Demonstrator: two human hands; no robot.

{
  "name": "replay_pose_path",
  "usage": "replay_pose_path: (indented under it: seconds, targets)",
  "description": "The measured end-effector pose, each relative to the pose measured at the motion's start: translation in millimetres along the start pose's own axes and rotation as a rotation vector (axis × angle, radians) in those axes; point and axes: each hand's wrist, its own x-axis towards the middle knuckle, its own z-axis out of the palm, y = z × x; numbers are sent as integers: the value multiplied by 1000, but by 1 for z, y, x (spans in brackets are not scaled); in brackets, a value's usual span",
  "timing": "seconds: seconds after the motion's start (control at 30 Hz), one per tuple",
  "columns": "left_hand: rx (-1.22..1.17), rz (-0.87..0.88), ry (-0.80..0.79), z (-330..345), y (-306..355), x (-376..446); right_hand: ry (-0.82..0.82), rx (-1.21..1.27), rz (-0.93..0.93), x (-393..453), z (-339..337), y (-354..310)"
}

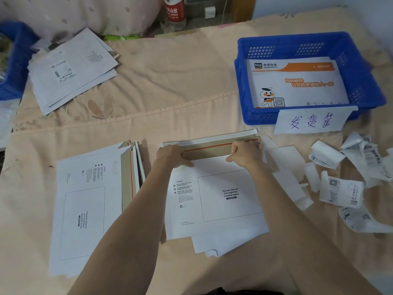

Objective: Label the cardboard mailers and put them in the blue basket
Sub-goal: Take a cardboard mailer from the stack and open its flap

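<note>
Far left, a second blue crate (12,60) sat at the frame edge, with a loose pile of labelled mailers (70,69) beside it on the peach bedspread (170,81). Nearer, a stack of unlabelled mailers (89,205) waited, flaps open. Centre: the left hand (173,155) and right hand (245,153) both pinched the brown flap (209,151) of the current mailer (214,199), folding it at the crease; its waybill box was blank, so labelling looked still to come. Right, the blue basket (361,81) held one STO express mailer (297,86), well beyond the hands. Waybill labels (340,190) and peeled backing strips (287,158) lay scattered below it. Judged early-to-middle progress.
</note>
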Motion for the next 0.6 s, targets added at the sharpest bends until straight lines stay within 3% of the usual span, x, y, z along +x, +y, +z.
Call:
replay_pose_path:
  seconds: [0.23,0.33,0.47,0.6]
  targets:
    - [134,-278,103,-1,15,-12,44,-93,42,-7,6,-2]
    - [168,-304,129,6,18,-14,101,13,87,-9,8,-2]
    - [300,-321,133,13,22,-13,185,-85,85,-14,16,-6]
    - [298,-275,275,19,23,-22,229,-75,104,-17,26,-8]
